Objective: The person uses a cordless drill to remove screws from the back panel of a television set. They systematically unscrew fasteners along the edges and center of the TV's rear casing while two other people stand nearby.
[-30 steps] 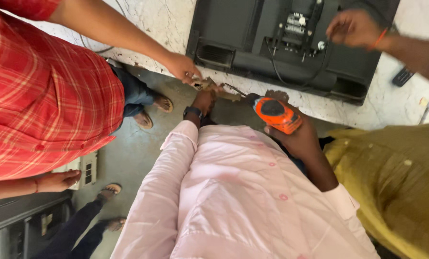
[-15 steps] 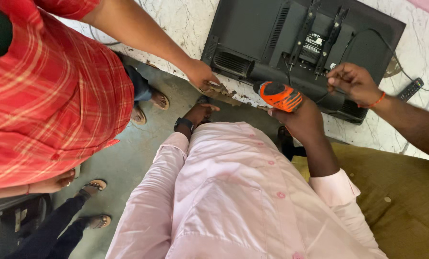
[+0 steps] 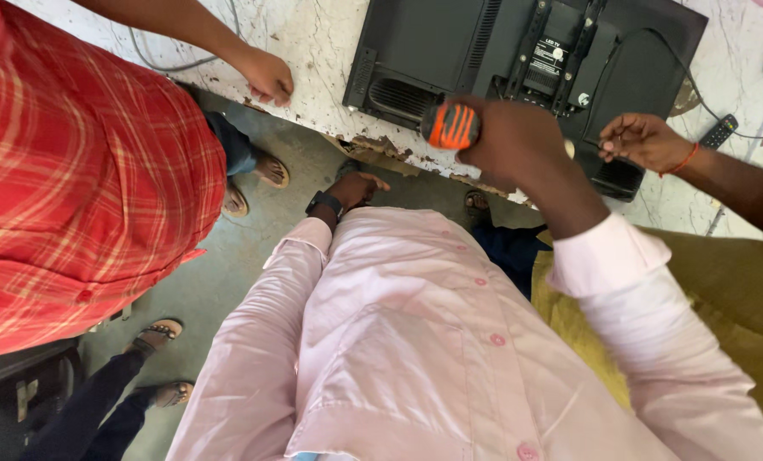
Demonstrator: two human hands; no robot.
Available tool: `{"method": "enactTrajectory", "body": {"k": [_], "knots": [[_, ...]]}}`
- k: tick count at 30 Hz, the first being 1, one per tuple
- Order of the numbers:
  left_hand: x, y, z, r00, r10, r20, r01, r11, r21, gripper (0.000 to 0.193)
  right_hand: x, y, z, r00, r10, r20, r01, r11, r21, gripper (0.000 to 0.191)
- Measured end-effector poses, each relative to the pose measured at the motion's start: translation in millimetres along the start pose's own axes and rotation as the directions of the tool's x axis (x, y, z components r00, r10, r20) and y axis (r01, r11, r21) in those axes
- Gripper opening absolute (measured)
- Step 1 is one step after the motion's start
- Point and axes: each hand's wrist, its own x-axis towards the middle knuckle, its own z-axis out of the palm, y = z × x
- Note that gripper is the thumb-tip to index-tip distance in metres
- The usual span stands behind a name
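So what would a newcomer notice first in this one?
Probably the orange-and-black tool handle gripped in the person's right hand, raised over the back of a flat black television lying on the chipped white table. Next, the co-workers: one in a red checked shirt at left, and another's hand reaching in from the right.

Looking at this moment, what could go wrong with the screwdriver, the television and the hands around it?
1. The right hand holds the orange-and-black-handled screwdriver over the black flat television lying back-up; a slip might scratch it.
2. Another person's hand with an orange wristband is close to the tool and could be poked.
3. The television lies near the chipped white table edge; a push might shift it off.
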Motion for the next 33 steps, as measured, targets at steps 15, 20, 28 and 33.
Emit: {"method": "enactTrajectory", "body": {"k": [15,20,28,33], "knots": [[-15,-8,18,0.985,0.131,-0.115,-0.128,0.991,0.025,0.026,28,26,-11,0.994,-0.106,0.021,0.107,0.994,-0.015,0.055],[-13,-24,23,0.981,0.144,-0.130,-0.151,0.987,-0.048,0.026,30,31,-7,0.998,-0.043,0.056,0.024,0.953,0.303,0.033],[-4,-34,40,0.934,0.337,-0.120,-0.322,0.938,0.128,0.026,34,32,-3,0.994,-0.102,0.038,0.087,0.952,0.294,0.026],[-1,-31,47,0.954,0.253,-0.164,-0.256,0.967,-0.001,0.026,35,32,-4,0.995,-0.087,0.047,0.066,0.942,0.329,0.024]]}}
